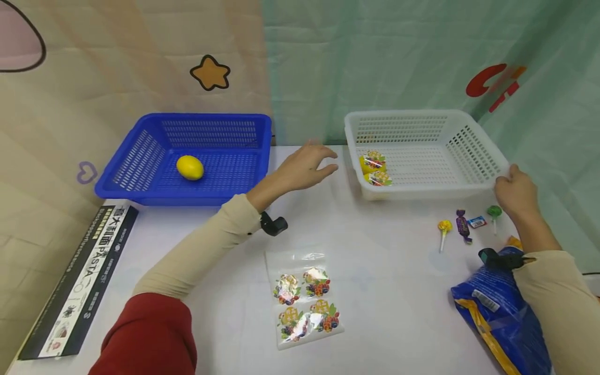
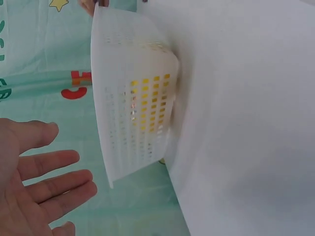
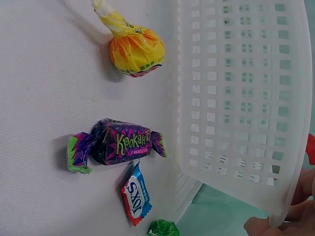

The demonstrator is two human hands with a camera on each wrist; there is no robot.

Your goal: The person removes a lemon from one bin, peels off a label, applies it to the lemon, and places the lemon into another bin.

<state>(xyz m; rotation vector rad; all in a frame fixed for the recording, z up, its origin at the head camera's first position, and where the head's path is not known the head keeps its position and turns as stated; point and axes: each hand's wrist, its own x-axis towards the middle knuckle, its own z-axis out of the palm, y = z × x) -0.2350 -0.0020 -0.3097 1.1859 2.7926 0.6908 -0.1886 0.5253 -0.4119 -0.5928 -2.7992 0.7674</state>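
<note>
Gripping the near right corner of the white basket [image 1: 426, 190], the right hand [image 1: 517, 192] has hold of its rim, while the left hand [image 1: 307, 166], thumb and fingers spread wide and holding nothing, is near the left end, apart from it. The basket is at the far right of the desk [image 1: 384, 291], with 2 stickered yellow things [image 1: 373, 163] at its left. Its perforated plastic looks light, fairly stiff and smooth; the 2 short rims seem the best holds, kept level.

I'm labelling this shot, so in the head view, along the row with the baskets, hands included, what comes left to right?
Blue basket, left hand, white basket, right hand holding its near right corner.
</note>
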